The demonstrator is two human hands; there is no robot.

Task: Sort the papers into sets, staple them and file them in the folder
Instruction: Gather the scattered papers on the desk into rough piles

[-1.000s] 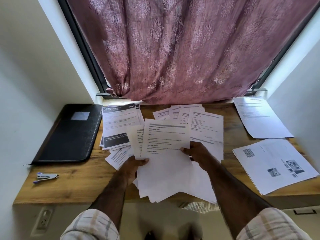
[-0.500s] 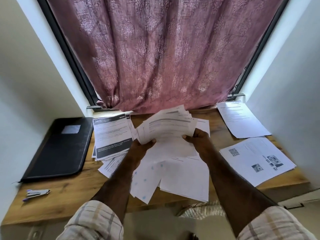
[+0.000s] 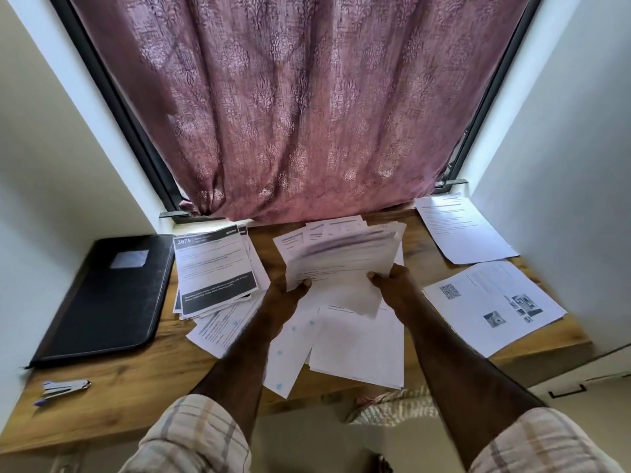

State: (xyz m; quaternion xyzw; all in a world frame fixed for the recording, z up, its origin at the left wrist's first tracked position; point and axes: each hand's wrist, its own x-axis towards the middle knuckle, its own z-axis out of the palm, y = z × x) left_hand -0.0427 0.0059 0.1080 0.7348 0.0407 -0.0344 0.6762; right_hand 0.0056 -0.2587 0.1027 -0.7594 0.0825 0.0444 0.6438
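sorting is the step in hand: the left hand [image 3: 290, 295] and right hand [image 3: 392, 281] each pinch a lower corner of a fanned sheaf of papers [image 3: 341, 257] lifted above loose sheets [image 3: 358, 343] at frame centre. next they likely need squaring and splitting into sets. the stapler [image 3: 66, 388] lies lower left, the black folder [image 3: 109, 295] shut at left.

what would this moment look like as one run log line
step: sorting | left hand: holds paper bundle | right hand: holds same bundle | bundle: lifted above desk | stapler: untouched | folder: closed
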